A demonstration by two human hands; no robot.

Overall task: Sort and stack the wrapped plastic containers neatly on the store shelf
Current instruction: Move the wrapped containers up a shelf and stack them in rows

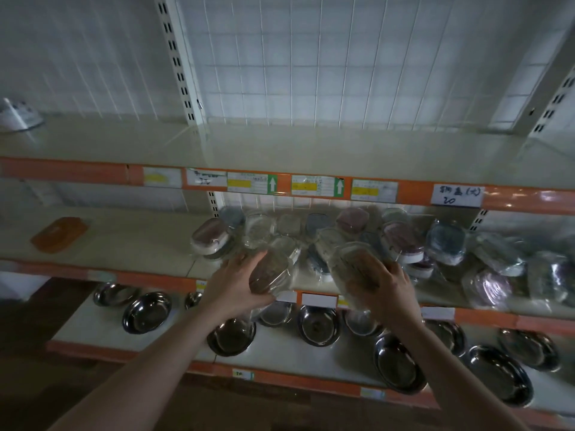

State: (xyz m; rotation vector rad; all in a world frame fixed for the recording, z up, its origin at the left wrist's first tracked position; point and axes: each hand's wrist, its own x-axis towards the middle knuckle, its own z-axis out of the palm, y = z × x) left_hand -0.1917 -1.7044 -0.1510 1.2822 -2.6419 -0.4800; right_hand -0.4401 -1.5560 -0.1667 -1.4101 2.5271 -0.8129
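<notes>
Above the orange-edged middle shelf (155, 279), two light, slippery, film-wrapped brown-lidded plastic containers (270, 272) are gripped by left hand (238, 286) and right hand (390, 289), best held across rigid sides.

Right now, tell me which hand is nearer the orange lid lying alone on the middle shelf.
Left. The left hand is right of the orange lid; the right hand is farther right still.

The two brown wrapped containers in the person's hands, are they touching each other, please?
Apart. The head view shows bare shelf between the left hand's container and the right hand's container.
</notes>
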